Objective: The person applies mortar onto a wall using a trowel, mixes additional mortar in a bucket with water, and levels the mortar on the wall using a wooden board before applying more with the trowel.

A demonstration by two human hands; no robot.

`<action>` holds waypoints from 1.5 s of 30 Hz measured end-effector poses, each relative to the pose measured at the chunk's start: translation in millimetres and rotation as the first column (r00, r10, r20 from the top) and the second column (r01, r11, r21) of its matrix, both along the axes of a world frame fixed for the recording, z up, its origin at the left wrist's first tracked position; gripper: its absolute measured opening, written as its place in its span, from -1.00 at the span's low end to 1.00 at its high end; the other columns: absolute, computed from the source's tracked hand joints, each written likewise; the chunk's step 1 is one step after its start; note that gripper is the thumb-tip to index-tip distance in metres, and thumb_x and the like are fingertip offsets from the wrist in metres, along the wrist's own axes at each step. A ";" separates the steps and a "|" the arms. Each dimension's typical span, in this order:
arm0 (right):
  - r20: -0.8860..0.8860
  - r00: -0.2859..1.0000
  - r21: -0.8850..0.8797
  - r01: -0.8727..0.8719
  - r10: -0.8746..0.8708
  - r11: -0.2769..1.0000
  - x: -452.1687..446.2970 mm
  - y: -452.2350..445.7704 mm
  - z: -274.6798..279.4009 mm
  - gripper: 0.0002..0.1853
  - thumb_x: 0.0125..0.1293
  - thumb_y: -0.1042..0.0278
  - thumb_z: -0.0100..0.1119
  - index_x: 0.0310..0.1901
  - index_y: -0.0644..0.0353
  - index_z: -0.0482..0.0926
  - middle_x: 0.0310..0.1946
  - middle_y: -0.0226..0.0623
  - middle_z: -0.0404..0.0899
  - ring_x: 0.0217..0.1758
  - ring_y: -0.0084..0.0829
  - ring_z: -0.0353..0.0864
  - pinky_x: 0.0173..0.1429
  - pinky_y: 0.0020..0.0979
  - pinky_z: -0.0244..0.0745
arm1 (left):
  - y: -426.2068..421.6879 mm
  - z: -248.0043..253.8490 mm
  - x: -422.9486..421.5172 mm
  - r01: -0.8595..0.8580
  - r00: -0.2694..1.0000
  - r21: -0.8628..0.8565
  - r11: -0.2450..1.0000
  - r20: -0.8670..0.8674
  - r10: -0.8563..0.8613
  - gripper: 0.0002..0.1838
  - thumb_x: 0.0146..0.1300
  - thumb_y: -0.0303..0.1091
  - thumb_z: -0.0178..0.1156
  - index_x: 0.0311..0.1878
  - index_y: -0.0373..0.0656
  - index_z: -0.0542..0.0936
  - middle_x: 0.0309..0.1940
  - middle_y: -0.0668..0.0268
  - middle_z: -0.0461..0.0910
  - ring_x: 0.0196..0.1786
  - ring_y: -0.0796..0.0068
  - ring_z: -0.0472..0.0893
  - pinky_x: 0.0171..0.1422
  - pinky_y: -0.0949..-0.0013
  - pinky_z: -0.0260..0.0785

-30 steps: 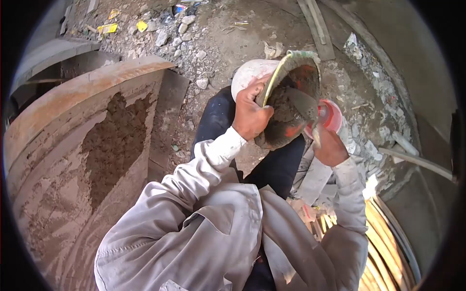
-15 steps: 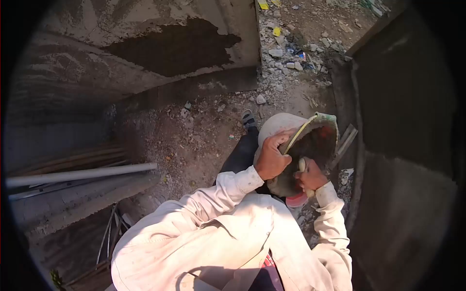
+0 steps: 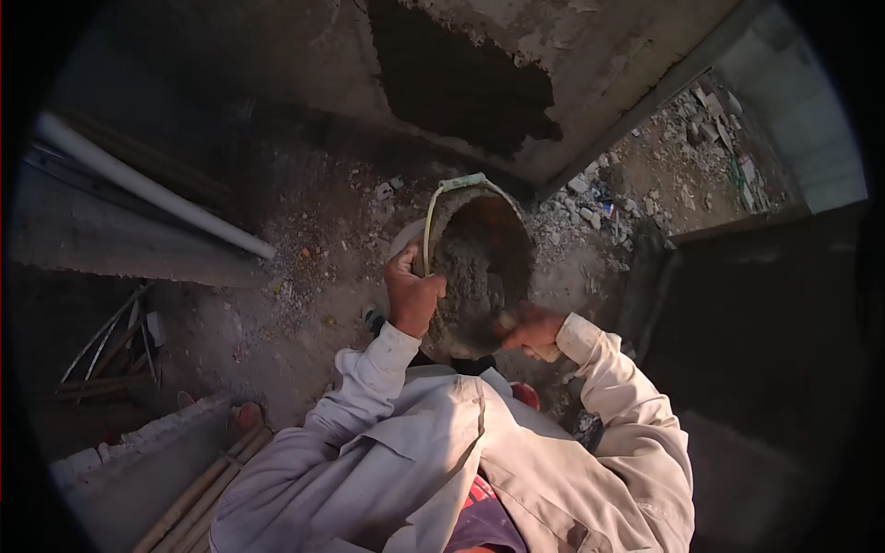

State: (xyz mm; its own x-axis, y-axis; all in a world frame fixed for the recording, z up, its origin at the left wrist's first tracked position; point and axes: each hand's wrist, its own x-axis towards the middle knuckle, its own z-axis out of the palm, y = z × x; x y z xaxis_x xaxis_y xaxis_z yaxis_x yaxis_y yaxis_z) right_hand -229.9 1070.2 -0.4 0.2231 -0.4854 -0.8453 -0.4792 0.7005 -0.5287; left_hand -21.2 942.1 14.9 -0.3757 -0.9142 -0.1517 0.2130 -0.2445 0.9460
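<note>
A bucket point(image 3: 530, 241) with a pale rim is tipped toward me, and wet grey mortar point(image 3: 468, 276) lies inside it. My left hand point(image 3: 413, 293) is closed on its left rim, beside the yellowish-green handle point(image 3: 430, 230). At the bucket's lower right edge, my right hand point(image 3: 535, 330) is closed around the pale handle of a trowel point(image 3: 548, 352). The trowel's blade is dark and blurred against the mortar, so its outline is unclear.
A wall with a dark wet patch point(image 3: 461, 78) stands ahead. Rubble point(image 3: 590, 207) covers ground at the right. A white pipe point(image 3: 157, 189) juts in from the left, above wooden poles point(image 3: 207, 493). A dark wall point(image 3: 747, 323) rises on the right.
My view has swung to the right, so the bucket and hands sit further left in it. The bucket's opening faces me more, showing the mortar. Both hands keep their grips.
</note>
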 end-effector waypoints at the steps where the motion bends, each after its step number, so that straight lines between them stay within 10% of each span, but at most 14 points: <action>1: -0.021 0.999 -0.068 -0.047 0.045 0.997 22.8 -18.3 19.3 -0.68 0.08 0.25 0.32 -0.16 0.22 0.57 -0.46 -0.25 0.60 -0.53 -0.40 0.60 -0.35 -0.20 0.55 | -12.6 0.8 21.9 -0.037 0.999 0.009 0.999 -0.026 0.037 -0.31 -0.25 -0.74 0.03 0.14 -0.39 0.56 -0.17 0.36 0.63 -0.28 0.68 0.53 -0.40 0.58 0.34; 6: -0.443 0.869 -0.571 -0.463 0.221 0.678 86.9 -145.8 34.9 -0.50 0.02 0.15 0.43 -0.10 0.32 0.52 -0.26 0.07 0.63 -0.21 0.02 0.67 -0.14 -0.12 0.58 | -63.0 18.7 128.9 -0.158 0.987 -0.048 0.986 -0.014 0.157 -0.35 -0.27 -0.75 0.04 0.08 -0.42 0.58 -0.18 0.34 0.62 -0.28 0.66 0.51 -0.39 0.59 0.33; 10: -0.615 0.652 -0.348 -0.729 0.443 0.590 186.2 -212.4 -14.6 -0.43 -0.01 0.18 0.48 -0.08 0.41 0.49 -0.13 0.23 0.57 -0.03 0.09 0.63 -0.04 -0.06 0.56 | -98.3 23.5 194.1 -0.242 0.970 -0.075 0.968 -0.047 0.239 -0.34 -0.29 -0.76 0.06 0.08 -0.45 0.57 -0.16 0.34 0.62 -0.25 0.67 0.51 -0.38 0.58 0.33; 15: -0.346 0.748 -0.471 -0.661 0.567 0.584 257.7 -242.1 40.2 -0.39 0.15 0.07 0.42 0.00 0.43 0.43 -0.28 0.02 0.59 -0.17 -0.02 0.68 -0.14 -0.12 0.55 | -137.0 1.1 276.4 -0.339 0.934 -0.078 0.938 0.088 0.345 -0.51 -0.30 -0.76 0.05 -0.14 -0.51 0.59 0.18 0.16 0.56 0.04 0.58 0.49 -0.12 0.59 0.38; 19: 0.372 0.907 0.203 -0.286 0.197 0.936 309.2 -281.5 46.7 -0.56 0.35 -0.07 0.21 -0.13 0.20 0.43 -0.42 -0.42 0.40 -0.58 -0.62 0.34 -0.53 -0.49 0.32 | -159.7 0.4 309.2 -0.448 0.887 -0.073 0.891 0.088 0.453 -0.55 -0.30 -0.78 0.05 -0.18 -0.52 0.57 0.20 0.16 0.55 -0.04 0.60 0.52 -0.17 0.59 0.38; 20: 0.360 0.908 0.201 -0.301 0.215 0.932 310.4 -294.4 32.1 -0.61 0.37 -0.02 0.21 -0.18 0.16 0.41 -0.47 -0.46 0.35 -0.61 -0.64 0.30 -0.56 -0.51 0.26 | -168.9 0.6 313.0 -0.474 0.875 -0.061 0.879 0.082 0.477 -0.55 -0.30 -0.78 0.05 -0.18 -0.52 0.57 0.21 0.16 0.55 -0.08 0.60 0.52 -0.20 0.59 0.38; 21: 0.347 0.909 0.198 -0.312 0.231 0.929 315.1 -308.5 19.8 -0.66 0.38 0.03 0.20 -0.22 0.13 0.39 -0.51 -0.50 0.31 -0.64 -0.66 0.25 -0.59 -0.53 0.20 | -180.4 0.6 319.9 -0.480 0.863 -0.137 0.867 0.103 0.494 -0.29 -0.27 -0.80 0.02 0.14 -0.41 0.56 -0.24 0.41 0.59 -0.33 0.68 0.48 -0.41 0.58 0.32; 29: -0.325 0.783 -0.182 -0.603 0.531 0.777 238.4 -452.4 24.5 -0.74 0.35 0.20 0.18 -0.17 0.26 0.48 -0.47 -0.36 0.48 -0.59 -0.56 0.46 -0.52 -0.51 0.37 | -305.1 -2.8 308.7 -0.519 0.850 -0.081 0.851 0.053 0.523 -0.28 -0.28 -0.79 0.03 0.15 -0.42 0.55 -0.21 0.39 0.61 -0.29 0.65 0.50 -0.38 0.59 0.32; 32: 0.148 0.890 0.059 -0.443 0.431 0.894 242.3 -491.0 -48.0 -0.67 0.26 0.19 0.21 -0.12 0.32 0.59 -0.44 -0.11 0.61 -0.38 -0.23 0.65 -0.21 -0.21 0.53 | -375.2 -17.8 277.6 -0.485 0.870 -0.071 0.872 0.068 0.489 -0.28 -0.29 -0.79 0.03 0.13 -0.41 0.56 -0.19 0.39 0.60 -0.24 0.63 0.51 -0.36 0.59 0.32; 34: 0.000 0.750 -0.108 -0.657 0.661 0.746 264.8 -527.3 -50.0 -0.63 0.19 0.22 0.23 -0.08 0.32 0.59 -0.41 -0.02 0.63 -0.29 -0.08 0.68 -0.11 -0.15 0.54 | -424.1 -39.0 253.9 -0.479 0.869 -0.097 0.873 0.089 0.487 -0.29 -0.31 -0.79 0.04 0.12 -0.40 0.56 -0.19 0.39 0.60 -0.23 0.64 0.51 -0.34 0.59 0.31; 40: -0.479 0.769 -0.572 -0.639 0.423 0.514 207.1 -625.0 -35.3 -0.59 0.13 0.19 0.22 -0.09 0.35 0.56 -0.20 0.19 0.61 -0.05 0.13 0.64 0.05 -0.08 0.54 | -534.5 -36.3 229.2 -0.280 0.951 0.057 0.958 0.155 0.269 -0.53 -0.35 -0.80 0.04 -0.23 -0.33 0.59 -0.36 0.46 0.52 -0.39 0.72 0.38 -0.42 0.57 0.25; 45: -0.508 0.830 -0.406 -0.468 0.232 0.785 182.9 -685.9 -85.6 -0.59 0.13 0.23 0.23 -0.11 0.43 0.54 -0.14 0.26 0.58 0.00 0.15 0.61 0.11 -0.04 0.51 | -607.6 -28.5 196.2 -0.123 0.979 -0.056 0.991 0.158 0.130 -0.63 -0.36 -0.80 0.06 -0.36 -0.30 0.54 -0.39 0.45 0.51 -0.44 0.72 0.33 -0.45 0.56 0.22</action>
